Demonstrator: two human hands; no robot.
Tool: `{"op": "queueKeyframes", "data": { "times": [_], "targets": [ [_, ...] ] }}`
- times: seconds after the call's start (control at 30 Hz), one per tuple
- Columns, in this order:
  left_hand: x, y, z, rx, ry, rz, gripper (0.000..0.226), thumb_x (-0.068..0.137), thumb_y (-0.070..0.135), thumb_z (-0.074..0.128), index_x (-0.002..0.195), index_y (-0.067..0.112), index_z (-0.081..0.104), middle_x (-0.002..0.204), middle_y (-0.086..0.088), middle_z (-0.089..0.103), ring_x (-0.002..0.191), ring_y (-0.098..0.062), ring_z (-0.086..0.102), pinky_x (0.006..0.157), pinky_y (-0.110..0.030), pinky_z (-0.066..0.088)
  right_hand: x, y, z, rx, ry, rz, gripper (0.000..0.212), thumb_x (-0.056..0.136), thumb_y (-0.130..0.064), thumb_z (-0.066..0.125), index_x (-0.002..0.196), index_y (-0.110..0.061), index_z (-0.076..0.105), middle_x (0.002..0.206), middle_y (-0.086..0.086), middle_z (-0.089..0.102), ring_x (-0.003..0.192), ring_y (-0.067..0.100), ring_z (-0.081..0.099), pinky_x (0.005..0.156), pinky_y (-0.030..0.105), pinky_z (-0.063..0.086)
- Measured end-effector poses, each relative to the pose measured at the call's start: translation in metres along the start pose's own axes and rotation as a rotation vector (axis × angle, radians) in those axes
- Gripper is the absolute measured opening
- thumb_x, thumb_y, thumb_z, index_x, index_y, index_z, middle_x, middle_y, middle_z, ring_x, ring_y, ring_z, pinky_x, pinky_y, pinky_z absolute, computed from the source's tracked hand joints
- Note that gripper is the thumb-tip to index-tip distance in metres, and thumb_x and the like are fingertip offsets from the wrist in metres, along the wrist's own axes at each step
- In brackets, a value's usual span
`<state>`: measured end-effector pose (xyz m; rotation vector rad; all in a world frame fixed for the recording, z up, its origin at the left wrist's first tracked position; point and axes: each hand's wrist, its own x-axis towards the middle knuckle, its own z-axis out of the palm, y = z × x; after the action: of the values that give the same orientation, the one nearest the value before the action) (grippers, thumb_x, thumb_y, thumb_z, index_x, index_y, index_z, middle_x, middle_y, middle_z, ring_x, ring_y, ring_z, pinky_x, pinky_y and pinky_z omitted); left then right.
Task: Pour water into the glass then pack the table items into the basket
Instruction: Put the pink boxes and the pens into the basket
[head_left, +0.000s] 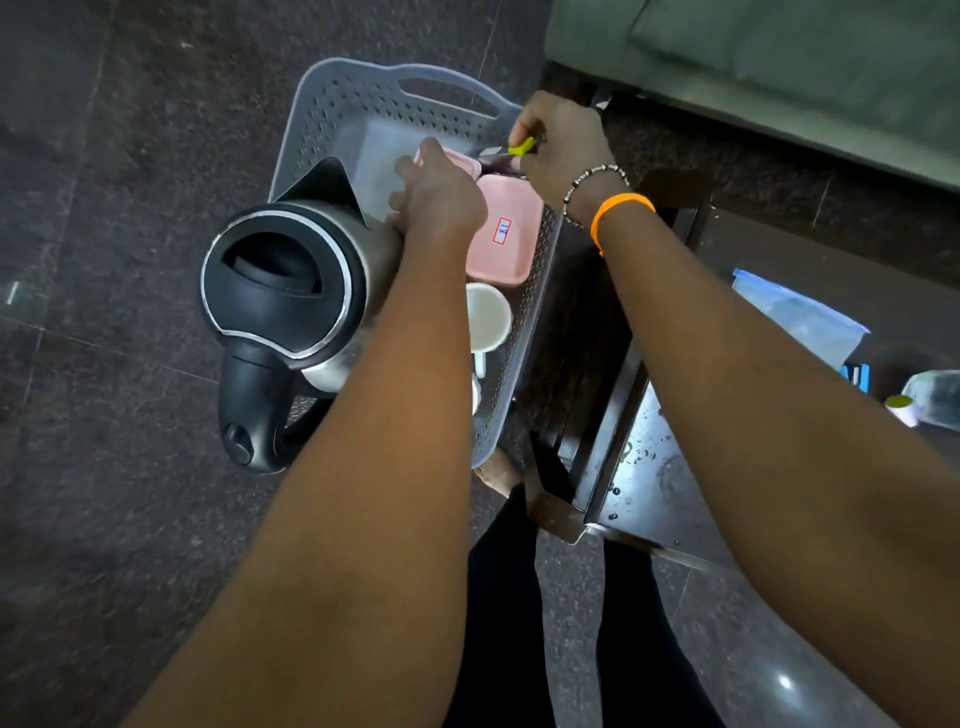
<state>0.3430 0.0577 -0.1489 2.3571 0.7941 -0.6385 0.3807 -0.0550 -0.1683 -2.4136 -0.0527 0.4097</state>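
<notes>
Left hand gripped pink container, right hand pinched yellow-handled utensil over basket; light, rigid, probably slippery.

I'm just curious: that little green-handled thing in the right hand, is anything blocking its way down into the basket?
Nothing visible does. The right hand holds the green-handled thing over the basket; the basket's far end below it looks open, beyond the pink boxes.

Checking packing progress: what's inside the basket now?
Inside the basket: kettle, pink container, white mug. The left hand and forearm hide whatever lies beneath.
</notes>
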Motion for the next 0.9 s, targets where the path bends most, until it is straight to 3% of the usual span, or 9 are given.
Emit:
{"op": "queueKeyframes", "data": {
  "times": [0.1,0.27,0.33,0.47,0.6,0.7,0.83,0.9],
  "targets": [
    [-0.001,-0.001,0.002,0.027,-0.019,0.014,0.046,0.090,0.007,0.038,0.135,0.014,0.033,0.144,-0.013,0.030,0.130,-0.036,0.036,0.107,-0.042,0.031,0.001,-0.004,-0.001,-0.100,-0.008,0.062,0.023,0.083,-0.006,0.054,0.101,-0.012,0.066,0.113,0.013,0.066,0.106,0.030,0.060,0.089,0.028,0.047],
    [-0.008,0.001,0.004,0.086,-0.042,0.008,0.047,0.091,0.009,0.042,0.137,0.007,0.030,0.145,-0.015,0.030,0.132,-0.034,0.035,0.106,-0.039,0.033,0.000,-0.016,0.000,-0.351,-0.039,0.062,0.039,0.090,0.002,0.038,0.122,-0.007,0.058,0.128,0.024,0.054,0.117,0.043,0.053,0.100,0.044,0.044],
    [-0.014,0.001,0.005,0.072,0.002,0.043,0.043,0.092,0.008,0.040,0.134,0.005,0.037,0.145,-0.014,0.032,0.131,-0.032,0.037,0.106,-0.037,0.033,-0.007,-0.015,0.001,-0.358,-0.040,0.045,0.042,0.091,0.002,0.035,0.127,-0.008,0.055,0.130,0.024,0.052,0.120,0.042,0.051,0.100,0.044,0.043],
    [-0.041,-0.002,0.008,-0.123,0.201,0.180,0.043,0.084,-0.005,0.036,0.123,0.005,0.051,0.135,-0.013,0.045,0.122,-0.028,0.045,0.098,-0.031,0.032,-0.030,-0.001,-0.007,-0.118,0.040,0.091,0.039,0.087,-0.003,0.043,0.115,-0.017,0.066,0.124,0.013,0.062,0.117,0.032,0.056,0.099,0.032,0.044],
    [-0.091,-0.005,0.027,-0.304,0.278,0.356,0.037,0.080,-0.010,0.039,0.108,0.000,0.061,0.117,-0.020,0.058,0.109,-0.027,0.053,0.094,-0.026,0.033,-0.083,0.018,-0.024,0.150,0.192,0.090,0.024,0.084,-0.005,0.055,0.097,-0.011,0.073,0.105,0.009,0.073,0.099,0.023,0.067,0.092,0.032,0.050],
    [-0.129,-0.004,0.056,-0.412,0.161,0.432,0.028,0.083,-0.007,0.043,0.101,0.001,0.064,0.105,-0.017,0.064,0.098,-0.021,0.058,0.093,-0.023,0.042,-0.135,0.048,-0.030,0.231,0.235,0.154,0.016,0.081,-0.004,0.060,0.088,-0.008,0.073,0.091,0.010,0.075,0.085,0.021,0.069,0.081,0.027,0.050],
    [-0.172,-0.006,0.106,-0.333,-0.070,0.468,0.022,0.088,-0.002,0.047,0.097,0.008,0.065,0.102,-0.008,0.064,0.094,-0.016,0.059,0.087,-0.020,0.042,-0.201,0.110,-0.029,0.255,0.191,0.349,0.015,0.082,0.000,0.058,0.087,-0.004,0.071,0.090,0.016,0.074,0.086,0.031,0.068,0.083,0.039,0.054],
    [-0.189,-0.008,0.131,-0.280,-0.182,0.460,0.023,0.089,-0.002,0.046,0.097,0.008,0.065,0.103,-0.008,0.064,0.094,-0.016,0.060,0.085,-0.019,0.044,-0.231,0.141,-0.033,0.238,0.168,0.433,0.015,0.083,0.001,0.057,0.087,-0.004,0.071,0.091,0.016,0.073,0.084,0.032,0.068,0.082,0.038,0.055]
  ]
}}
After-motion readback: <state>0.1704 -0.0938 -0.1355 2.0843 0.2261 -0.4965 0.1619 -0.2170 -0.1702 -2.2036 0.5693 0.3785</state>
